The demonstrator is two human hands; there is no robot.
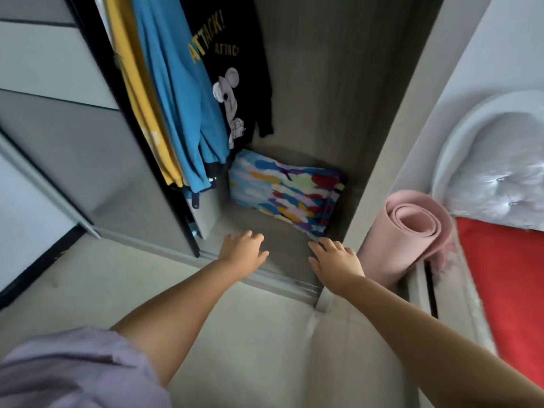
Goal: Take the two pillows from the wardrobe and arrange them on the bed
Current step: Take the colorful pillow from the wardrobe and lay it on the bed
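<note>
A pillow (285,191) in a bright multicoloured cover lies flat on the floor of the open wardrobe (329,107), in its back right corner. Whether a second pillow lies under it I cannot tell. My left hand (243,247) reaches in over the wardrobe's threshold, fingers relaxed and holding nothing, a short way in front of the pillow. My right hand (335,260) is stretched out with spread fingers; its fingertips are at the pillow's near corner. The bed (506,278) with a red sheet shows at the right edge.
Yellow, blue and black tops (176,92) hang at the wardrobe's left above the pillow. A sliding door (73,160) stands at the left. A rolled pink mat (412,231) leans between wardrobe and bed. A white padded headboard (497,163) rises behind the bed.
</note>
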